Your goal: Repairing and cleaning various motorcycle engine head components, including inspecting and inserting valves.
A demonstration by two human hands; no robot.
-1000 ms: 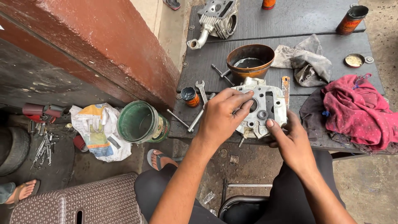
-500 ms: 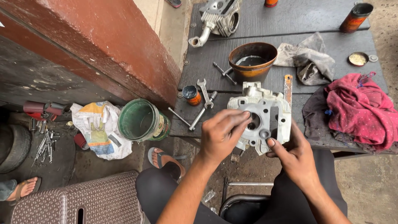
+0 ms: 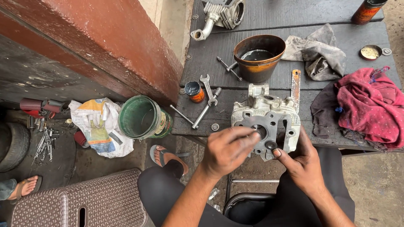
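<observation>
Right hand (image 3: 304, 162) takes a firm grip on the lower right corner of the grey cast-metal engine head (image 3: 266, 120), thumb hooked over its flat face, holding it tilted at the near edge of the dark plank surface (image 3: 269, 80); left hand (image 3: 229, 151) has fingertips pinched narrow on something small at the central round port, too hidden to identify. Judged risk: the head hangs partly beyond the surface edge on one hand, so a slip of oily fingers could drop it, and the brown bowl (image 3: 259, 56) of dark liquid just behind the head could be knocked over.
</observation>
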